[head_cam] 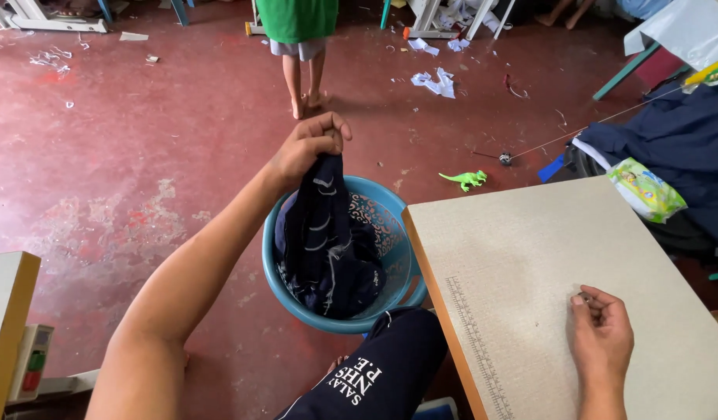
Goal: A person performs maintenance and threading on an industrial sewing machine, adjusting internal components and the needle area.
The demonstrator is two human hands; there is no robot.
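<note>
— What has the left hand got?

— A dark navy garment with thin pale stripes. The grip is closed tight on its top edge, fingers curled over the bunched cloth, and the rest hangs straight down into a blue plastic basket on the red floor.

— Where does that basket sit?

— Just at 9 o'clock of the pale surface, touching or nearly touching its orange edge. More dark cloth is heaped inside it.

— And the right hand?

— It rests on the surface toward 5 o'clock of the view, fingers loosely curled with the tips drawn together. Whether it pinches anything small I cannot tell. A printed ruler strip runs along the surface at 9 o'clock of that hand.

— Anything further out?

— A small green toy dinosaur lies on the floor at 12 o'clock of the surface. At 2 o'clock, a pile of dark blue fabric with a green printed packet on it. At 12 o'clock of the basket, another person's bare legs, and paper scraps are scattered nearby.
</note>
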